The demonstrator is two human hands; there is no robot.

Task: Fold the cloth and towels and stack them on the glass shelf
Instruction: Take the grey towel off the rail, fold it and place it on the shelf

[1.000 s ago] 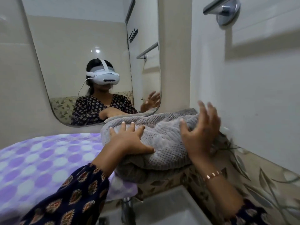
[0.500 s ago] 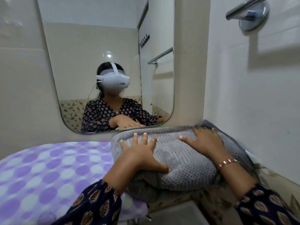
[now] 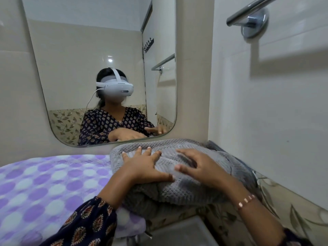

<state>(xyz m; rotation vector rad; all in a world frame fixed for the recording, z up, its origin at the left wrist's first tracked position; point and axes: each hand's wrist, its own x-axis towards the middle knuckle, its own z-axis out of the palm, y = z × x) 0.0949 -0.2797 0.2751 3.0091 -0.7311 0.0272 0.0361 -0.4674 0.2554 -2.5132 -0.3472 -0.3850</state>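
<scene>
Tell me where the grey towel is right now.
In the head view, the folded grey towel sits centre-right below the mirror, beside the purple dotted cloth.

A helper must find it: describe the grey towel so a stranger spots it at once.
Start at the wall mirror. Just below its lower right corner, in the corner of the walls, lies the folded grey towel under the left hand and right hand. Unlike the purple-dotted cloth beside it, it is plain, thick and waffle-textured.

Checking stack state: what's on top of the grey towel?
Both hands lie flat on the grey towel: left hand, right hand, fingers spread. Nothing else on it. The shelf beneath is covered.
</scene>
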